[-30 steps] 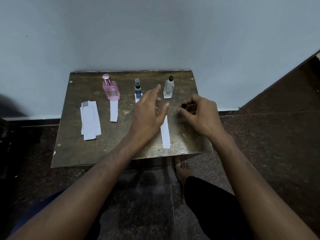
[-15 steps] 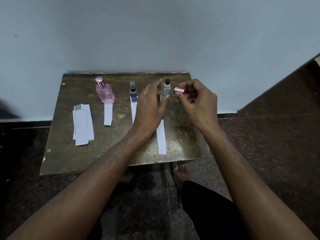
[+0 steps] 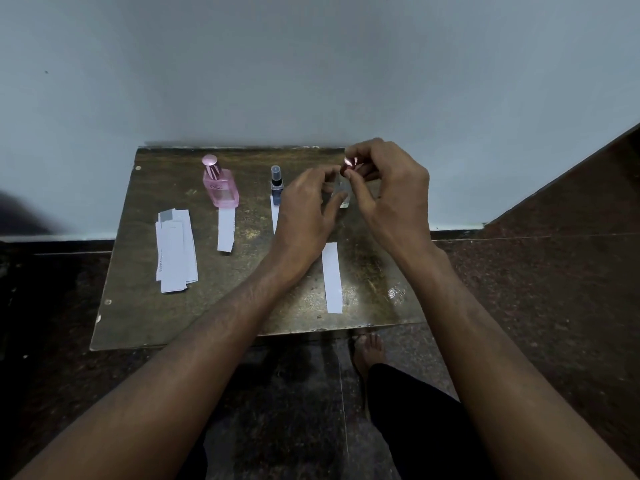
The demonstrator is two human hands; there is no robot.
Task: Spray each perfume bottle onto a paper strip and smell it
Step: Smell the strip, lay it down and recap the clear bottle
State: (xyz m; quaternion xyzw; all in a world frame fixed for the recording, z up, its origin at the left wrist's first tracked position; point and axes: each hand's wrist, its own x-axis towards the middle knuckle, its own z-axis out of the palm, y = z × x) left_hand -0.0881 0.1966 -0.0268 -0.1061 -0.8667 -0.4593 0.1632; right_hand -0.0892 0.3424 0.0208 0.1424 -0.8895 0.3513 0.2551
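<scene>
Fingers (image 3: 349,174) of the right hand (image 3: 391,188) pinch a small cap (image 3: 348,163); left hand (image 3: 304,216) fingers curl about the clear bottle (image 3: 343,192) just below, grip unclear. Recommend steadying bottle, seating cap squarely. Paper strip (image 3: 331,277) lies nearer on the surface (image 3: 138,306).

Both forearms are bare to the lower frame edge; no sleeve cuff is in view. The left hand (image 3: 304,216) and right hand (image 3: 391,188) are uncovered. A black fabric trouser leg (image 3: 408,420) covers the lower leg above one bare foot (image 3: 369,348).
</scene>
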